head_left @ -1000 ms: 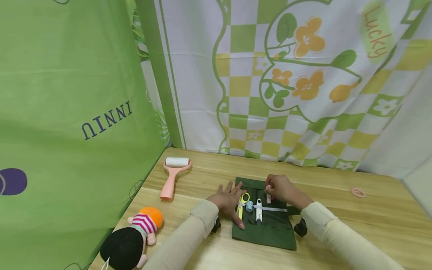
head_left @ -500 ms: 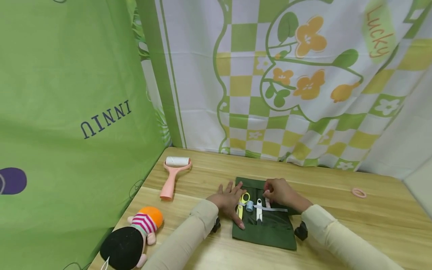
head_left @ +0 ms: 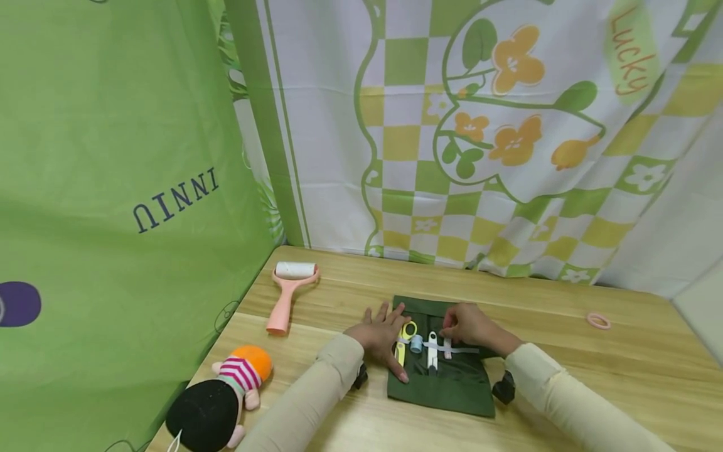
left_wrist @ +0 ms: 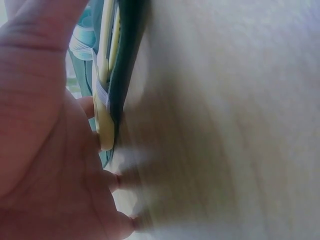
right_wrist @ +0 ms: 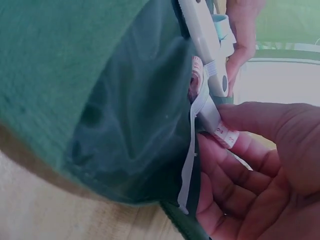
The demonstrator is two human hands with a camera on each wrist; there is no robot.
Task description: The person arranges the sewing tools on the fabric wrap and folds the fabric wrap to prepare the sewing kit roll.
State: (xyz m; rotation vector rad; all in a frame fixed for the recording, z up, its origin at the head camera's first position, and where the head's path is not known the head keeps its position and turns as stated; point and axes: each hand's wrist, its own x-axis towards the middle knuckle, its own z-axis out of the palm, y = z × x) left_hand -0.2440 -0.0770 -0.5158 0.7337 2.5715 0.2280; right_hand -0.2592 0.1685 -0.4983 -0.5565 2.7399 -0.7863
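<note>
Right hand: thumb and fingers closed in a pinch on the upper end of the folded tape measure. Tape runs beneath the white elastic strap on the green pouch, just right of the white cutter. Left hand: fingers spread over the pouch's left edge, gripping nothing. Technique, as judged: squeeze the folds flat, align tape with cutter, ease the strap rather than drag it; left hand should steady the cloth without shifting the yellow scissors.
</note>
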